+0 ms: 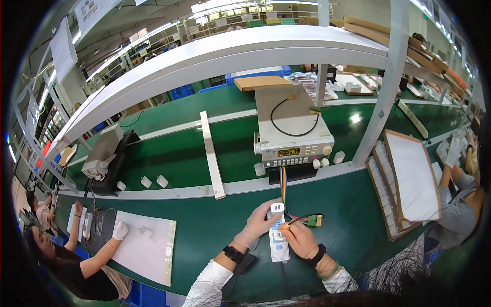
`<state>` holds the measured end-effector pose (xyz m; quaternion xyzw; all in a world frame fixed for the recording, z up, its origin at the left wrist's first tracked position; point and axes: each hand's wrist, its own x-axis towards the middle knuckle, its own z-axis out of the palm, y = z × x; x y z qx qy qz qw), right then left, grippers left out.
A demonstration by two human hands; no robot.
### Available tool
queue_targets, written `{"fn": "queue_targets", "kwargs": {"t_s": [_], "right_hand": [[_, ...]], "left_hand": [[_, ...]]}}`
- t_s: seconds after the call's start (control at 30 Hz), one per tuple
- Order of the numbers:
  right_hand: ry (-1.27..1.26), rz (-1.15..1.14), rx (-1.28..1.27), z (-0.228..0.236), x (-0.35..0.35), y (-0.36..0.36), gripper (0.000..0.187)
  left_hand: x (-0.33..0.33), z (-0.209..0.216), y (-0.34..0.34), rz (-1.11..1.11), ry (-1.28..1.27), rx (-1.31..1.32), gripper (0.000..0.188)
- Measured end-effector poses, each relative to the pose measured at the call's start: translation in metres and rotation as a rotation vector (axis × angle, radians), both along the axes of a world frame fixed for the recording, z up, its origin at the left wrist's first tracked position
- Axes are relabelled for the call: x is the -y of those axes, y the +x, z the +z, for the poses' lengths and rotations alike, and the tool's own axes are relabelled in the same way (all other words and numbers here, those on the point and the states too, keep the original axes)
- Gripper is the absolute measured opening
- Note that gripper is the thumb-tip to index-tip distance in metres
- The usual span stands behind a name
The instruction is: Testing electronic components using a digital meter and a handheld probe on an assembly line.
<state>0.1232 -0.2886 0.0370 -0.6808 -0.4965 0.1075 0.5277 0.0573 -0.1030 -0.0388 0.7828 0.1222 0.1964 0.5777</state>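
Gloved in thin white, my left hand [258, 225] closes around a white charger [277, 208] with two ports on its top face. The charger is at the far end of a white power strip [280, 253] lying on the bench; whether it is plugged in there is hidden. My right hand [303, 240] pinches a small yellow-tipped connector [285, 226] on a dark lead just above the strip. A green and yellow connector [315, 220] hangs at the leads' other end, to the right of my fingers. Another white charger [279, 236] sits lower on the strip.
A grey bench instrument [296, 148] stands ahead, with a ribbon of coloured wires [283, 184] running down from it. Small white chargers [161, 181] lie along the back rail. Stacked cardboard trays [409, 179] stand at right. A co-worker [76, 261] works at left beside a white mat [148, 250].
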Motion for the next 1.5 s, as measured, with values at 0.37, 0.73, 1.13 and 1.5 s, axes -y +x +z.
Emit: {"fn": "queue_targets", "kwargs": {"t_s": [0.37, 0.73, 1.13, 1.5], "right_hand": [[-0.01, -0.035, 0.248, -0.022, 0.004, -0.007, 0.015], [-0.014, -0.028, 0.247, -0.022, 0.004, -0.005, 0.018], [-0.045, 0.017, 0.367, -0.019, 0.005, -0.003, 0.016], [0.038, -0.01, 0.383, -0.014, 0.006, -0.002, 0.017]], "left_hand": [[-0.087, 0.1, 0.017, 0.338, 0.572, 0.0, 0.055], [-0.186, 0.091, 0.015, 0.352, 1.047, -0.723, 0.037], [-0.29, 0.049, -0.147, 0.751, 1.647, -1.235, 0.017], [-0.065, 0.082, -0.036, 0.123, -0.207, -0.098, 0.042]]}}
